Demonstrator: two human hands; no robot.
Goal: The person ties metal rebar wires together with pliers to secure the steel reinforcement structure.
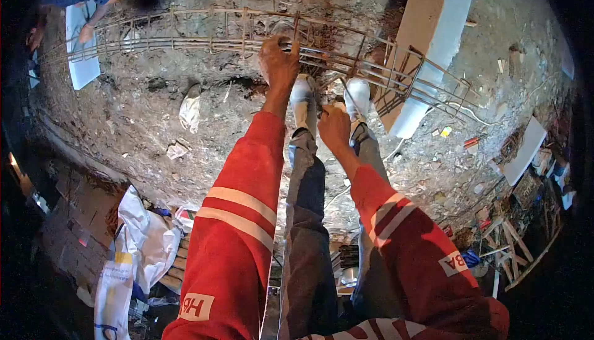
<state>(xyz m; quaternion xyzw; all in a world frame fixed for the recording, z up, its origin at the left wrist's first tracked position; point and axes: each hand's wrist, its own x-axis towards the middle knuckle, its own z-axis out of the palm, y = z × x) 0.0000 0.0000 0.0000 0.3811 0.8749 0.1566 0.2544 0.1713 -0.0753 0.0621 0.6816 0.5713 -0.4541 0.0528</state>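
A long rebar cage (223, 47) of thin rusty bars and square stirrups runs across the upper part of the head view. My left hand (278, 61) is closed around it near its middle, the fingers curled at a stirrup and the long bars. Lower and to the right, my right hand (335, 128) is closed between my shoes, just below the cage. A thin dark end sticks out of that fist on its left; its kind is hidden. My white-toed shoes (302, 92) stand on the dirt close to the bars.
Under the cage's right end lies a long pale block (427, 49); another white block (83, 49) is beneath its left part. A co-worker's hand (86, 32) is there. White sacks (145, 235) lie lower left, a wooden frame (510, 250) lower right, and rubble (154, 117) around.
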